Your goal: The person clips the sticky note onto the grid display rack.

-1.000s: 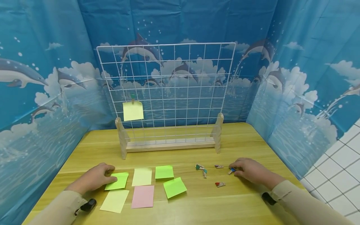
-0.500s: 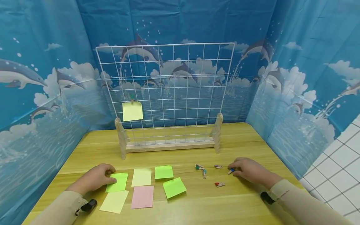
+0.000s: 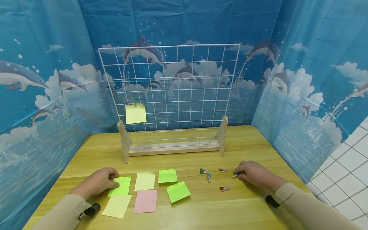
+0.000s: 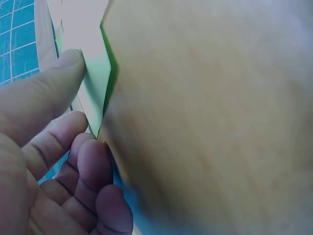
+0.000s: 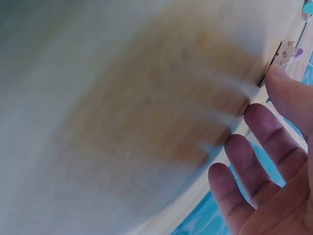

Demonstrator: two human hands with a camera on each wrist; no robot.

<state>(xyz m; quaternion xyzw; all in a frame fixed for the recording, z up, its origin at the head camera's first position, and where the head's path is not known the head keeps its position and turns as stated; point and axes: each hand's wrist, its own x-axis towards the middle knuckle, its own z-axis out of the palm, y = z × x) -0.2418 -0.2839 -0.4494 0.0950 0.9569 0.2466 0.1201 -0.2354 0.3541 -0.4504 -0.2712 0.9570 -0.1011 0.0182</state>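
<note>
My left hand (image 3: pixel 99 182) is at the left end of the note rows, its thumb on a bright green sticky note (image 3: pixel 123 187) and its fingertips at the note's edge. In the left wrist view the green note (image 4: pixel 98 73) lies between thumb and index finger. On the right, my right hand (image 3: pixel 254 174) pinches a small wooden clothespin with a blue end (image 3: pixel 236 175) low at the table. The right wrist view shows its thumb and fingertips near the table surface, the other fingers spread. A pale yellow note (image 3: pixel 135 113) hangs from the white wire grid (image 3: pixel 179 89) by a green-topped clothespin (image 3: pixel 135 100).
Beside the left hand lie pale yellow notes (image 3: pixel 145 181), a pink note (image 3: pixel 145 201) and two more green notes (image 3: pixel 178 192). Several clothespins lie between the hands, among them a red one (image 3: pixel 224 188) and a purple one (image 3: pixel 223 170). Wooden feet (image 3: pixel 124 142) support the grid.
The green note under my left thumb has shifted slightly toward me and straightened, reaching the yellow note below. The blue clothespin has turned a little in my right fingers.
</note>
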